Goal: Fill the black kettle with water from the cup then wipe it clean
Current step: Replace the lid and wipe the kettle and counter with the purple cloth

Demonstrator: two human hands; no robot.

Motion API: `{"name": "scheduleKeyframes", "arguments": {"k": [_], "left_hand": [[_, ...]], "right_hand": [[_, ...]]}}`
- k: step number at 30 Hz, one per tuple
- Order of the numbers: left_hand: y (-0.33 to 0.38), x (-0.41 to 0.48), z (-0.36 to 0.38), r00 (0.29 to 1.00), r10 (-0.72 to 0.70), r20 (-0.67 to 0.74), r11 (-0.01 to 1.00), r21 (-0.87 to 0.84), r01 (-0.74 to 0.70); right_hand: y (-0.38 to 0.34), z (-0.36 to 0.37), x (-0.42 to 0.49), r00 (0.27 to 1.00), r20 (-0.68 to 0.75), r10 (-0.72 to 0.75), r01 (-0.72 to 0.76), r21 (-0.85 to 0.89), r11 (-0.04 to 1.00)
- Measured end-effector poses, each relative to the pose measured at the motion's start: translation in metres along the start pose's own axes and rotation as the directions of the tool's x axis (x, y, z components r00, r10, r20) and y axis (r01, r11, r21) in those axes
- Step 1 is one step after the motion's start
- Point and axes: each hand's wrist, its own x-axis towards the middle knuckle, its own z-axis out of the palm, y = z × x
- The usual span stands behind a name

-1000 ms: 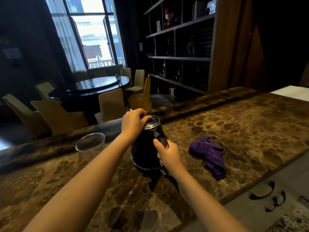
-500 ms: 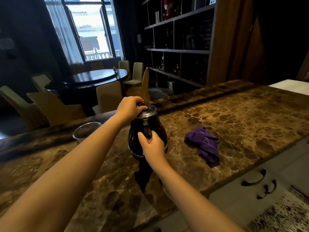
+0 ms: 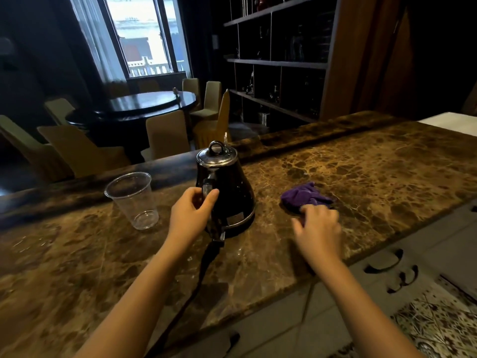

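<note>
**Now for the wipe: cloth in reach, kettle steadied**

Evidently the filling is over, judging by how things lie. The cup (image 3: pixel 134 201) stands upright on the counter (image 3: pixel 374 177), left of the kettle (image 3: pixel 227 192) and apart from it, and it looks empty. The kettle sits upright near the middle of the counter with its lid (image 3: pixel 216 155) on, handle toward the person, its cord (image 3: pixel 204 270) trailing off the near edge.

The left hand (image 3: pixel 192 215) is curled round the handle, thumb and fingers closed on it, holding the kettle in place. The right hand (image 3: pixel 318 227) is at the near edge of the purple cloth (image 3: pixel 304 196), which lies bunched just to the right of the kettle. Its fingers touch the fabric, but motion blur hides whether they have closed on it; I cannot tell.

So the step in hand is fetching the cloth. Next, the right hand needs a firm pinch on the bunch, a lift, and a carry leftward to the kettle's body. The left hand should brace the handle, since the kettle, probably now heavy with water, could slide or tip under rubbing.
</note>
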Motion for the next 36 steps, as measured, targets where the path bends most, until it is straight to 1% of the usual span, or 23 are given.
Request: {"name": "scheduleKeyframes", "arguments": {"k": [2,3,6,11,14,16,19,21,24,27,29,32,34,36], "left_hand": [[-0.002,0.002,0.002,1.000,-0.002,0.024,1.000,-0.009,0.002],[-0.003,0.002,0.003,1.000,0.003,0.027,1.000,0.003,-0.003],[-0.009,0.006,0.003,1.000,0.011,-0.001,0.999,0.036,-0.011],[-0.022,0.018,-0.004,0.997,-0.035,-0.070,0.999,0.015,0.037],[-0.029,0.021,-0.003,0.993,-0.016,-0.121,1.000,0.020,0.019],[-0.030,0.022,-0.002,0.989,-0.004,-0.149,1.000,0.021,0.007],[-0.031,0.026,-0.003,0.985,0.022,-0.169,0.998,0.061,-0.012],[-0.030,0.028,-0.005,0.987,0.025,-0.160,0.997,0.074,-0.013],[-0.029,0.031,-0.006,0.987,0.031,-0.159,0.995,0.096,-0.015],[-0.027,0.031,-0.006,0.984,0.029,-0.177,0.993,0.120,-0.008],[-0.026,0.030,-0.006,0.983,0.023,-0.182,0.992,0.128,0.001],[-0.025,0.031,-0.006,0.982,0.015,-0.188,0.988,0.153,0.014],[-0.025,0.031,-0.006,0.983,0.006,-0.185,0.987,0.158,0.024],[-0.025,0.032,-0.006,0.982,0.004,-0.187,0.984,0.174,0.029]], "right_hand": [[0.024,-0.001,0.009,0.993,0.041,0.109,-0.105,-0.087,0.991],[0.031,0.002,0.011,0.990,0.067,0.126,-0.119,-0.098,0.988],[0.040,0.010,0.014,0.992,0.085,0.096,-0.090,-0.069,0.994],[0.052,0.010,0.018,0.994,0.072,0.080,-0.087,0.093,0.992],[0.059,0.010,0.021,0.991,0.113,0.075,-0.080,0.047,0.996],[0.060,0.007,0.026,0.992,0.119,0.043,-0.050,0.053,0.997],[0.058,-0.007,0.040,0.999,0.039,-0.017,0.013,0.099,0.995],[0.051,-0.021,0.050,0.997,-0.058,-0.042,0.053,0.200,0.978],[0.032,-0.043,0.065,0.981,-0.184,-0.056,0.114,0.321,0.940],[0.009,-0.063,0.078,0.948,-0.312,-0.066,0.199,0.416,0.888],[-0.004,-0.072,0.087,0.941,-0.327,-0.090,0.234,0.434,0.870],[-0.018,-0.077,0.096,0.957,-0.224,-0.186,0.259,0.366,0.894],[-0.022,-0.078,0.094,0.935,-0.273,-0.226,0.323,0.391,0.862],[-0.025,-0.078,0.087,0.909,-0.355,-0.219,0.375,0.463,0.803]]}}
